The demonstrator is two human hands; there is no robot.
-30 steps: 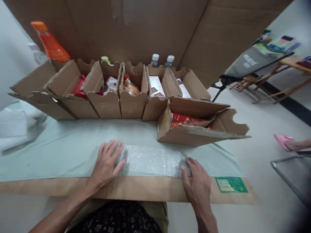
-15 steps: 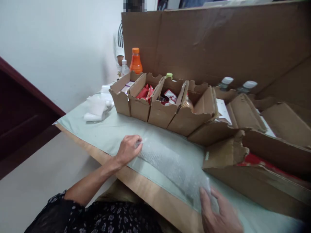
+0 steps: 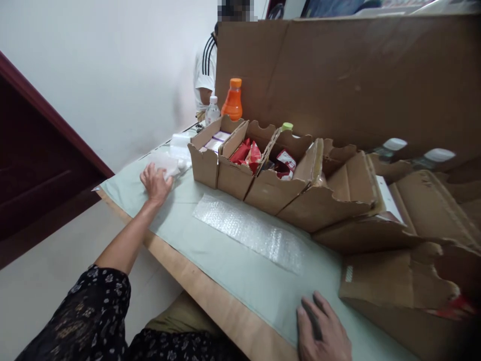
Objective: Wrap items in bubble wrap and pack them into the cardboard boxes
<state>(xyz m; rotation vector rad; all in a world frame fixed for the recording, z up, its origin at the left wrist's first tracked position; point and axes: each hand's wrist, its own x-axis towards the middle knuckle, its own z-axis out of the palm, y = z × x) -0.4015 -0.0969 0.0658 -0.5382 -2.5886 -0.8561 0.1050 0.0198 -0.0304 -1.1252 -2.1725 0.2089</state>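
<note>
A strip of bubble wrap (image 3: pixel 250 233) lies flat on the pale green cloth, touched by neither hand. My left hand (image 3: pixel 156 183) reaches to the far left, its fingers apart and bent over a pile of white, translucent wrapping (image 3: pixel 169 163). The fingertips touch the pile, and part of it is hidden behind them. Low in the picture, my right hand (image 3: pixel 325 328) is open and holds nothing. It hovers or rests over the cloth between the strip's near end and a cardboard bin (image 3: pixel 379 281); contact with the cloth is unclear.
Cardboard bins (image 3: pixel 233 178) stand in a row, holding red packets (image 3: pixel 248 153) and white boxes (image 3: pixel 216 142). Behind them are an orange bottle (image 3: pixel 233 103), a clear bottle (image 3: pixel 212 113) and a tall cardboard panel (image 3: pixel 338 75). A person in a white sleeve (image 3: pixel 206 62) is beyond.
Both hands have let go of the bubble wrap, which now lies flat. My left hand has moved left to the white pile. My right hand has opened near the strip's end. The view has shifted.
</note>
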